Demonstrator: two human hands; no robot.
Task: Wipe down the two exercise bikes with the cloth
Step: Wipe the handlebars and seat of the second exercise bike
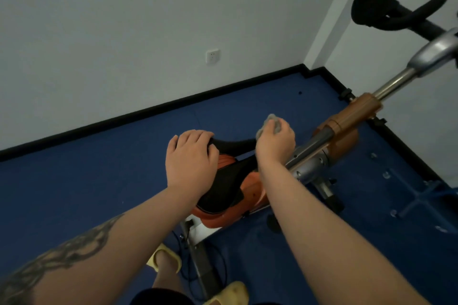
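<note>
Your left hand lay flat, fingers relaxed, steadying saddle. Your right hand clutched cloth bunched at saddle nose, beside bike frame. Wiping under way on one bike; frame, handlebars probably left; second bike unseen.

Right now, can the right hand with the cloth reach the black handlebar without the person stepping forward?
Probably not. The right hand grips the cloth low beside the saddle, while the handlebar sits well beyond it, past the whole frame. Nothing blocks the way.
</note>
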